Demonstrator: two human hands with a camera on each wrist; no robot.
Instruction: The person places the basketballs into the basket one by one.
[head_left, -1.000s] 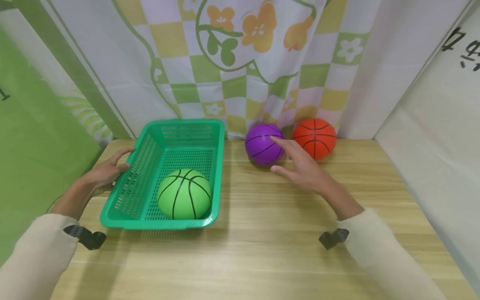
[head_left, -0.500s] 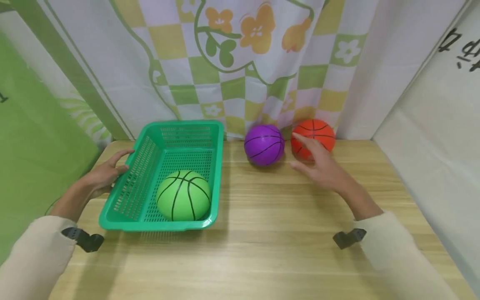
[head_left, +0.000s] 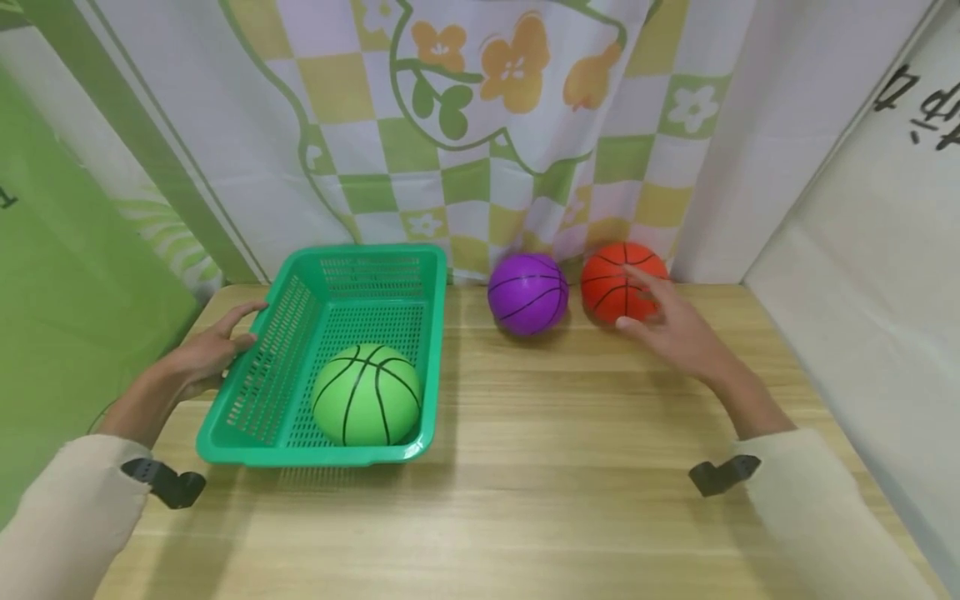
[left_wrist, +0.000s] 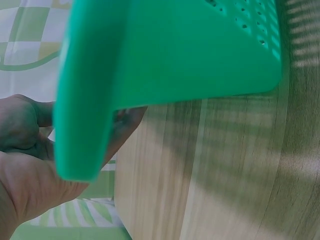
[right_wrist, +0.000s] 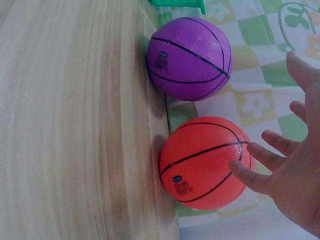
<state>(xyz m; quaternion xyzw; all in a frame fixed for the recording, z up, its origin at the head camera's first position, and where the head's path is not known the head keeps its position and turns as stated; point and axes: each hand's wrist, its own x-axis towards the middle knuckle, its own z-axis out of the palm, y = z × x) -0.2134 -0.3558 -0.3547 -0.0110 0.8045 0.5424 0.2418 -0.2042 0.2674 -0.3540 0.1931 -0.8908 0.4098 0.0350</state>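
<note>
My left hand (head_left: 206, 354) grips the left rim of a green plastic basket (head_left: 438, 350) with perforated walls. In the left wrist view the rim hides part of the fingers. A light green ball with black basketball lines (head_left: 367, 396) sits inside the basket, toward its near right corner. By the curtain lie a purple ball (head_left: 527, 296) and, right of it, a red ball (head_left: 615, 287), both with the same lines. My right hand (head_left: 678, 333) hovers in front of the red ball, fingers spread, holding nothing. Whether a fingertip touches the red ball, I cannot tell.
Everything stands on a wood-grain table (head_left: 525, 467). A checked, flowered curtain (head_left: 465, 183) hangs along its back edge, right behind the balls. A white panel (head_left: 885, 250) bounds the right side, and a green one (head_left: 67, 250) the left.
My right hand has moved rightward from in front of the purple ball to the red ball. My left hand, the basket and the balls stay in place.
</note>
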